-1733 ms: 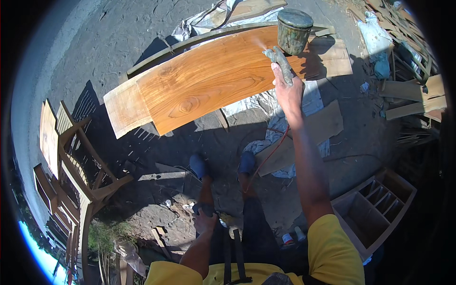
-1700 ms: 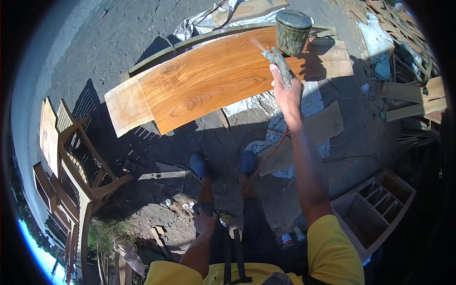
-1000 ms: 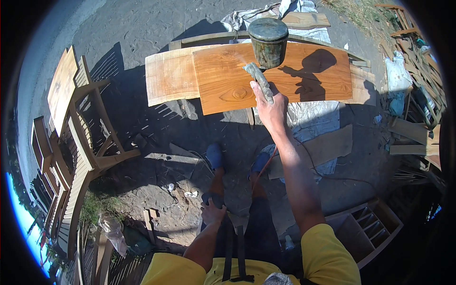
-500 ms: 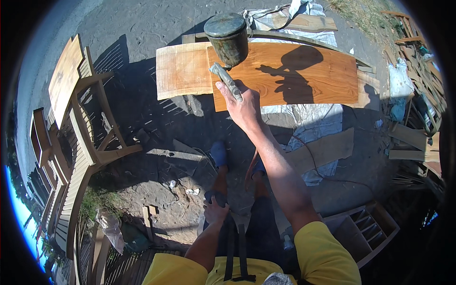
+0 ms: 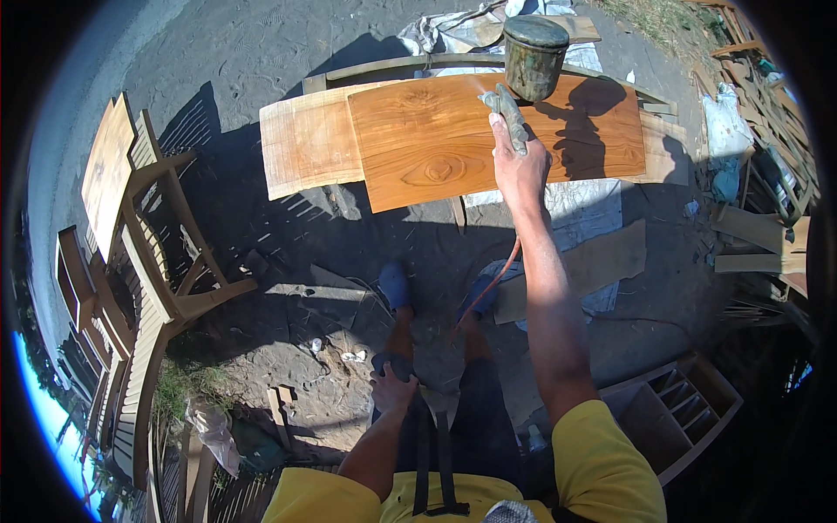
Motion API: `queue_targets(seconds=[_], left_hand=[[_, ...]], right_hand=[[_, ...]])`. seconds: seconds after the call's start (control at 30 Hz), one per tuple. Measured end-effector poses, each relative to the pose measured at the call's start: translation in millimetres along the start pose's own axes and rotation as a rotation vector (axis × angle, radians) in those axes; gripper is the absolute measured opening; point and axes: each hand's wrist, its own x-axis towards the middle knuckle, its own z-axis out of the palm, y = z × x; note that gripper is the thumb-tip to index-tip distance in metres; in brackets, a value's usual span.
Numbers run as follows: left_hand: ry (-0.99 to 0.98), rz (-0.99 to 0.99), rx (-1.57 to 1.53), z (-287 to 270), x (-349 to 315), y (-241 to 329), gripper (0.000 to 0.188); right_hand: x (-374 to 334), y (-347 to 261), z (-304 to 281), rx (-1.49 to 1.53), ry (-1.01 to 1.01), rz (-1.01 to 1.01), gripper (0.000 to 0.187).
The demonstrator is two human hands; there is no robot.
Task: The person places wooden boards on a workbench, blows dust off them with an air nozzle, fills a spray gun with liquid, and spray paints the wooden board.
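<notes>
My right hand [image 5: 523,170] grips a spray gun [image 5: 506,118] caked with paint, its worn metal cup [image 5: 534,65] standing above the far side of the board. A faint pale mist shows at the nozzle. Below the gun lies a reddish-brown, glossy wooden board [image 5: 427,122], held apart from it. Sticking out from under that board's left end is a paler plank [image 5: 305,144]. The shadow of the hand and gun falls on the board's right part. My left hand [image 5: 394,390] rests on my dark-clothed knee with its fingers spread.
An orange-red hose [image 5: 490,298] hangs below my right forearm and trails right over the ground. Wooden furniture [image 5: 157,244] stands on the left. A wooden drawer-like box [image 5: 641,427] sits at lower right. Scrap wood [image 5: 767,113] is piled far right, with plastic sheeting [image 5: 593,209] beneath the boards.
My right hand has carried the spray gun to the right across the board, and mist now shows at its nozzle. The left hand stays on the knee.
</notes>
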Motion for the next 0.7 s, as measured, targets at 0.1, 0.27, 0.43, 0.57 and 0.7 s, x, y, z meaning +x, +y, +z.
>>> queue_targets(seconds=[0.1, 0.27, 0.43, 0.57, 0.7], left_hand=[[-0.010, 0.008, 0.020, -2, -1, 4, 0.085], [0.003, -0.005, 0.048, 1, -3, 14, 0.085], [-0.007, -0.021, 0.076, 2, -6, 25, 0.084], [-0.016, -0.027, 0.088, 4, -10, 34, 0.083], [-0.004, -0.009, 0.121, 10, -11, 41, 0.084]], right_hand=[[16, 10, -21, 0.019, 0.013, 0.037, 0.048], [46, 31, -62, 0.028, 0.060, 0.079, 0.051], [74, 55, -102, -0.061, 0.141, 0.104, 0.058], [102, 79, -137, -0.086, 0.174, 0.151, 0.060], [141, 121, -166, -0.170, 0.287, 0.125, 0.065]])
